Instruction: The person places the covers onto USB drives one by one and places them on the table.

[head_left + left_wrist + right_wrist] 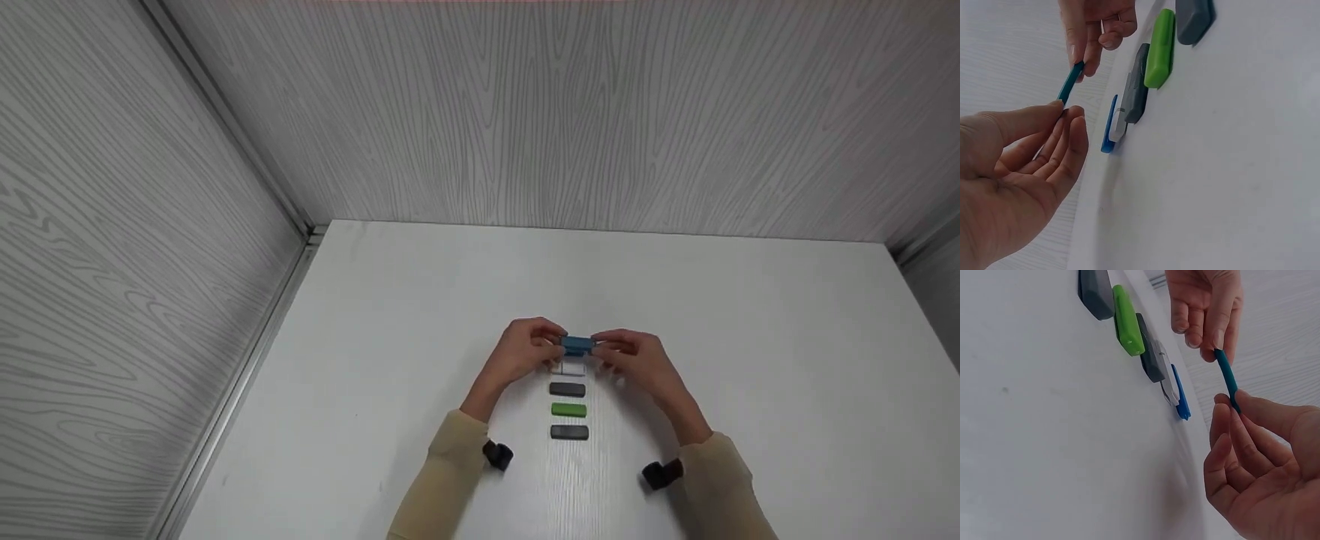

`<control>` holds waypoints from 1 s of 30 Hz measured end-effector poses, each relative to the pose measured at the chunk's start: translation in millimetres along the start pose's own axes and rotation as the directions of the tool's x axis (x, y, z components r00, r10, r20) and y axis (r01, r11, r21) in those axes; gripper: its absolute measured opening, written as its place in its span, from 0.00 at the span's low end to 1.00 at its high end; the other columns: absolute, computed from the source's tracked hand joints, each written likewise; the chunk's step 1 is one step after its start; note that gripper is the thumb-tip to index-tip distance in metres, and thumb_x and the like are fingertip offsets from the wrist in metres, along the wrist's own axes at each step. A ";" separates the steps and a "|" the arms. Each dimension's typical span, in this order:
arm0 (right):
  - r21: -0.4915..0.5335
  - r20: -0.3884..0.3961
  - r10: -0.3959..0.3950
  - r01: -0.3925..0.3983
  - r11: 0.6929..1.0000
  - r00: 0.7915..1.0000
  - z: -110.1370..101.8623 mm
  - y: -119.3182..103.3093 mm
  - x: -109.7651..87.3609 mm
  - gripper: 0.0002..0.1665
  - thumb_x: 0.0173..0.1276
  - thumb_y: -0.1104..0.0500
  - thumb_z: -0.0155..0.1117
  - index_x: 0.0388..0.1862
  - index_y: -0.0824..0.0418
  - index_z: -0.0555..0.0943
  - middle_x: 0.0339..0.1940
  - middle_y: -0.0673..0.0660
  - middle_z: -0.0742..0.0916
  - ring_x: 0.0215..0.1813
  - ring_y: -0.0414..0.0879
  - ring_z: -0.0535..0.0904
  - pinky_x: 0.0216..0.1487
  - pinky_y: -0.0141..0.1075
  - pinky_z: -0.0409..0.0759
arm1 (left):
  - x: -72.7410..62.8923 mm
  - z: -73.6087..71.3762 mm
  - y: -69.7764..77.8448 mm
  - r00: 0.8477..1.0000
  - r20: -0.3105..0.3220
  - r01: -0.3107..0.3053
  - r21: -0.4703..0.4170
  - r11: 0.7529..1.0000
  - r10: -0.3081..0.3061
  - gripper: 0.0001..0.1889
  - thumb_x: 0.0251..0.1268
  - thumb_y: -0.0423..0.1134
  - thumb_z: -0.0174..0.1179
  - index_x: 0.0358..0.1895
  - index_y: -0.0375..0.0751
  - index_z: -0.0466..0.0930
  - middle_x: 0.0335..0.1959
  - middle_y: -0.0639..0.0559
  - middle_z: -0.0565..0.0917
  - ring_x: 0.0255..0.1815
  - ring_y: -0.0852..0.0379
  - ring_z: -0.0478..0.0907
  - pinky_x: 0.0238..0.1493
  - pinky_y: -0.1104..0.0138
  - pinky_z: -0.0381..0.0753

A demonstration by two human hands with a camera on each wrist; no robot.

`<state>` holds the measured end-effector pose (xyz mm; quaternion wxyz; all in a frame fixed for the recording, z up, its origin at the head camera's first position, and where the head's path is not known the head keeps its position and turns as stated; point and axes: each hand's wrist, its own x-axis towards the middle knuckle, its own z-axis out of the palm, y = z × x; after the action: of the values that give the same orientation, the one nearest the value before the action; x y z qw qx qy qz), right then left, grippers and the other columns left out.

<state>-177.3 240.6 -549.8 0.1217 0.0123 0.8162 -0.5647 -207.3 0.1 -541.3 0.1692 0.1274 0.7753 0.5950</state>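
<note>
Between my two hands is a small flat teal-blue bar (577, 343), raised over the table. My left hand (523, 351) pinches its left end between thumb and fingertips. The right end is pinched the same way by my right hand (636, 361). Below it on the table lies a blue piece (1109, 125), partly covered by the bar in the head view. A white, clear-looking piece (572, 369) lies beside that one. Continuing the row toward me are a dark grey block (568, 389), a bright green block (568, 410) and another dark grey block (570, 433).
The white table (420, 300) meets a grey wood-grain panel (525, 112) at the back. Another such panel (135, 262) stands on the left, with a metal rail along the table's edge. Black wrist cameras (660, 475) sit at both sleeves, on either side of the row.
</note>
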 end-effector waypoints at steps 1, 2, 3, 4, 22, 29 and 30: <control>-0.002 -0.006 0.005 -0.005 1.000 1.000 0.0 -1.3 1.4 0.22 0.75 0.53 0.70 0.63 0.62 0.85 0.49 0.62 0.92 0.39 0.46 0.87 0.38 0.34 0.82 | 1.8 -0.3 0.8 1.000 -0.001 -0.001 0.011 1.000 0.001 0.13 0.69 0.30 0.67 0.55 0.36 0.87 0.47 0.41 0.90 0.36 0.53 0.86 0.42 0.58 0.89; -0.011 -0.008 0.005 -0.005 1.000 1.000 -0.2 -2.1 2.8 0.22 0.75 0.53 0.70 0.63 0.62 0.85 0.49 0.62 0.92 0.38 0.45 0.86 0.37 0.34 0.82 | 3.6 -0.3 1.3 1.000 -0.003 0.000 0.025 1.000 0.000 0.13 0.69 0.30 0.67 0.55 0.36 0.87 0.48 0.41 0.90 0.36 0.53 0.86 0.42 0.60 0.89; -0.016 -0.012 0.004 -0.005 1.000 1.000 -0.1 -2.9 4.3 0.22 0.75 0.53 0.70 0.63 0.62 0.85 0.49 0.62 0.92 0.38 0.45 0.86 0.37 0.34 0.82 | 5.3 -0.5 1.9 1.000 -0.009 -0.001 0.052 0.999 0.002 0.13 0.70 0.31 0.67 0.55 0.36 0.87 0.48 0.42 0.90 0.36 0.53 0.86 0.41 0.62 0.88; -0.026 -0.014 -0.001 0.000 1.000 1.000 0.2 -3.3 5.9 0.22 0.75 0.53 0.70 0.63 0.63 0.85 0.49 0.63 0.92 0.38 0.45 0.86 0.37 0.33 0.81 | 6.9 -0.7 2.4 1.000 -0.016 0.001 0.085 0.996 0.001 0.12 0.70 0.31 0.67 0.55 0.37 0.87 0.48 0.43 0.90 0.36 0.54 0.86 0.40 0.64 0.87; -0.278 -0.021 -0.087 0.078 0.958 0.996 8.6 -15.2 32.2 0.18 0.76 0.59 0.68 0.59 0.66 0.86 0.45 0.62 0.92 0.39 0.49 0.85 0.38 0.32 0.78 | 23.8 2.2 12.1 0.994 -0.106 0.048 0.588 0.807 0.019 0.11 0.73 0.34 0.64 0.54 0.40 0.88 0.50 0.47 0.87 0.50 0.53 0.82 0.57 0.59 0.82; -0.323 -0.028 -0.108 0.093 0.942 0.994 13.0 -18.4 35.4 0.16 0.75 0.61 0.67 0.58 0.67 0.86 0.47 0.64 0.92 0.41 0.47 0.83 0.42 0.33 0.79 | 28.0 3.6 5.3 0.997 -0.068 0.024 0.606 0.795 0.022 0.11 0.76 0.30 0.60 0.55 0.37 0.85 0.50 0.45 0.85 0.52 0.53 0.79 0.61 0.60 0.81; -0.323 -0.029 -0.114 0.098 0.941 0.993 13.2 -17.9 36.3 0.16 0.75 0.61 0.67 0.57 0.68 0.87 0.47 0.64 0.92 0.41 0.47 0.83 0.43 0.33 0.79 | 28.5 3.4 3.7 0.998 -0.062 0.018 0.603 0.797 0.024 0.11 0.76 0.30 0.60 0.55 0.37 0.84 0.51 0.45 0.85 0.53 0.53 0.79 0.62 0.60 0.81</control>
<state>-212.8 217.7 -545.5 0.0722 -0.0382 0.8993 -0.4296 -231.8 15.5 -541.7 0.0931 0.1560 0.9293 0.3215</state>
